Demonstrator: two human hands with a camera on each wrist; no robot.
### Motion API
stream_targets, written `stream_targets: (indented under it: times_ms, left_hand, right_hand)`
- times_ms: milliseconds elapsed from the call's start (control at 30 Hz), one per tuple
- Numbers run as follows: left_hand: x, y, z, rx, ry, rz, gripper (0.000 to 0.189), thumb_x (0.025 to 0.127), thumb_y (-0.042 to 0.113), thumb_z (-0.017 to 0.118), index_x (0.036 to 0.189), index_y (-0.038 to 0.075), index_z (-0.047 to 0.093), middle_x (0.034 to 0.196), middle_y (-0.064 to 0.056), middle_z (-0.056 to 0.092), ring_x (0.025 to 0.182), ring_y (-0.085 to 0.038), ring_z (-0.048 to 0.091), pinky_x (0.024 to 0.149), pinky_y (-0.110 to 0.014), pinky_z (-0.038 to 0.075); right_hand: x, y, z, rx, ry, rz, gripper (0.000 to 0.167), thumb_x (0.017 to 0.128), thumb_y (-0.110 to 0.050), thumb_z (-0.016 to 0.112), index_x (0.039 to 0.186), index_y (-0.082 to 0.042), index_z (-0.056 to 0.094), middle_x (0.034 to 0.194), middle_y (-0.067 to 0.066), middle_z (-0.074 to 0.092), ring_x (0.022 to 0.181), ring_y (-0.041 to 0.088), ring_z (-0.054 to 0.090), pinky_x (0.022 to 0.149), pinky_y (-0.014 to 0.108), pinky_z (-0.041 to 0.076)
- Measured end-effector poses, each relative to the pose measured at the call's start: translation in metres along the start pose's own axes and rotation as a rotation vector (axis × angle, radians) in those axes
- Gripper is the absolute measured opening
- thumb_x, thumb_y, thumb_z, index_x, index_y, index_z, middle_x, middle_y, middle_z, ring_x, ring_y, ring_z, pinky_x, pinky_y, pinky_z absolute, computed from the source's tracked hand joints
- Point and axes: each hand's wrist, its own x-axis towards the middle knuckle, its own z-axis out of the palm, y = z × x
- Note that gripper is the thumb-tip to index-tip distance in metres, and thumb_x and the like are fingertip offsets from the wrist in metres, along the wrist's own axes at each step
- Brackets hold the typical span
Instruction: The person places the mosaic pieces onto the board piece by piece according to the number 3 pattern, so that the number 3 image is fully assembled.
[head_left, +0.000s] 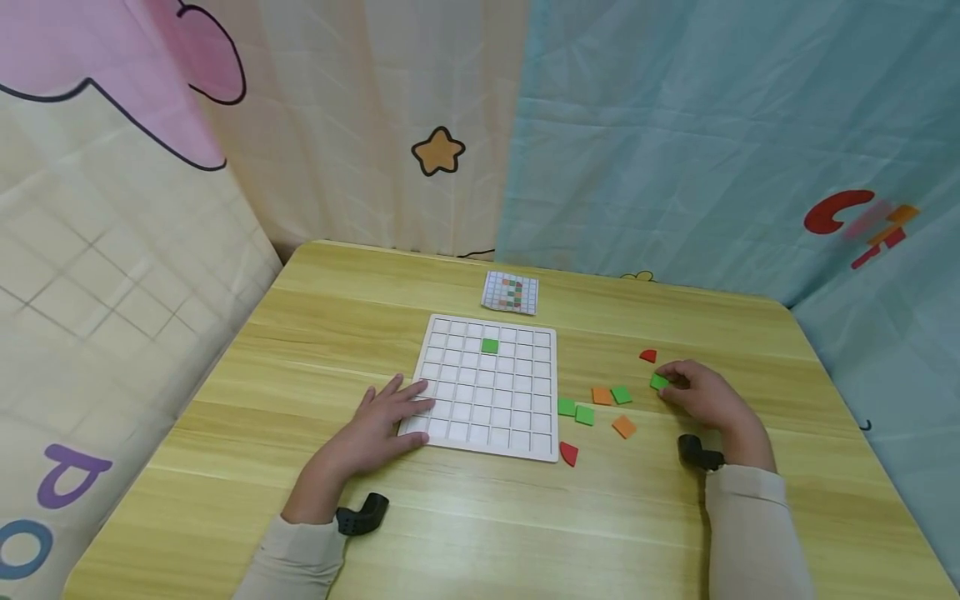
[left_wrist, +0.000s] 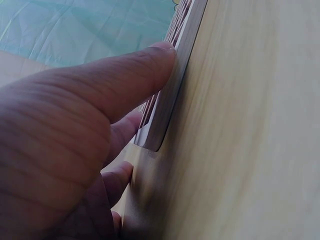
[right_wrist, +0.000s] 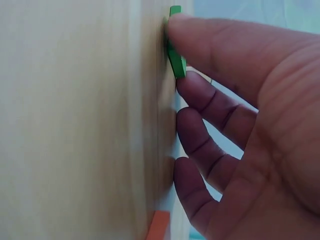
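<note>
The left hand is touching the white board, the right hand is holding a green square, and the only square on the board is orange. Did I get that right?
Almost! The only square on the white board is green, not orange; the head view shows it. The left hand does touch the board, and the right hand does hold a green square.

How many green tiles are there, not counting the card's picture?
5: one green tile on the board, another in the right hand, one beside an orange tile, two by the board's right edge. The hands might hide others.
</note>
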Motion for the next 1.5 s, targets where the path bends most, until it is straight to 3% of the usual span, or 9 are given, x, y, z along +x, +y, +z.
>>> stream_targets:
  times_ms: [533,967,1233,1500]
  left_hand:
    - [-0.001,0.0,-0.001,-0.001,0.001,-0.004,0.053,0.092,0.028,0.072,0.14,0.011,0.059,0.156,-0.006,0.039,0.149,-0.039,0.013,0.112,-0.067,0.003]
    - [0.0,0.001,-0.001,0.004,0.0,-0.005,0.053,0.092,0.028,0.072,0.14,0.012,0.059,0.157,-0.006,0.038,0.149,-0.039,0.013,0.113,-0.067,0.002]
    - [-0.001,-0.002,0.0,-0.001,0.006,0.0,0.052,0.092,0.027,0.073,0.14,0.011,0.059,0.156,-0.006,0.038,0.149,-0.04,0.014,0.112,-0.067,0.002]
    - [0.0,-0.002,0.0,-0.001,0.009,0.002,0.052,0.091,0.028,0.073,0.139,0.011,0.06,0.156,-0.006,0.039,0.149,-0.039,0.014,0.113,-0.067,0.002]
  right_hand:
    - [0.002,0.001,0.003,-0.013,0.022,0.003,0.03,0.096,-0.006,0.063,0.122,0.007,0.06,0.115,0.024,0.059,0.101,0.037,0.054,0.087,0.051,0.044]
    - [0.001,-0.006,-0.001,0.039,0.011,0.027,0.037,0.099,-0.011,0.061,0.13,0.008,0.056,0.131,0.03,0.053,0.118,0.045,0.051,0.096,0.057,0.043]
    - [0.006,-0.019,0.0,0.051,-0.003,-0.016,0.037,0.098,-0.011,0.062,0.13,0.007,0.057,0.131,0.029,0.054,0.116,0.043,0.054,0.092,0.054,0.047]
    - [0.014,-0.028,0.004,0.03,0.0,-0.057,0.033,0.099,-0.008,0.061,0.128,0.005,0.059,0.132,0.026,0.054,0.12,0.044,0.052,0.096,0.057,0.044]
